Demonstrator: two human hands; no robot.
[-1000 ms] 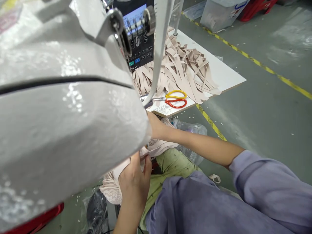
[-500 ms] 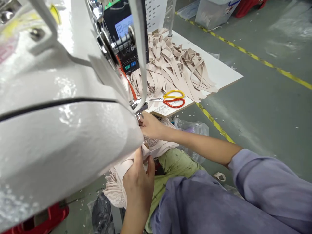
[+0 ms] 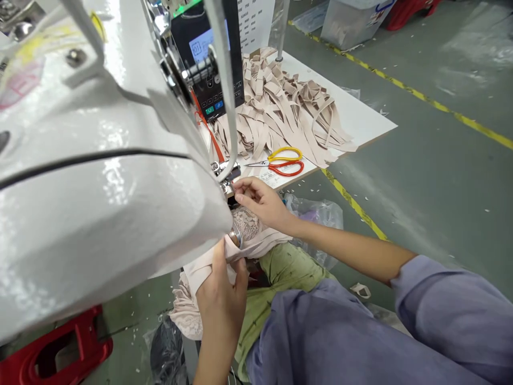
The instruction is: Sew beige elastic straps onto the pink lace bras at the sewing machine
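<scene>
A large white sewing machine [image 3: 120, 214] fills the left side. Below its front end lies beige fabric with lace [image 3: 246, 222]. My left hand [image 3: 220, 291] grips the beige fabric near the machine's lower edge, thumb and fingers around a fold. My right hand [image 3: 262, 200] is at the metal parts by the machine's end, above the lace; its fingers are curled with the tips close together, and what they hold, if anything, is too small to make out. Scissors [image 3: 280, 162] with yellow and red handles lie on the white table [image 3: 372, 124], beyond my right hand.
A heap of beige strips [image 3: 280, 107] covers much of the table beside a control panel [image 3: 208, 69]. Plastic bags [image 3: 320, 214] lie below the table edge. A red stool [image 3: 76, 347] stands lower left; a clear bin [image 3: 352, 21] is on the floor behind.
My right hand has drawn back slightly from the machine's end and lifted off the fabric, uncovering more lace. My left hand has shifted slightly left, still on the fabric.
</scene>
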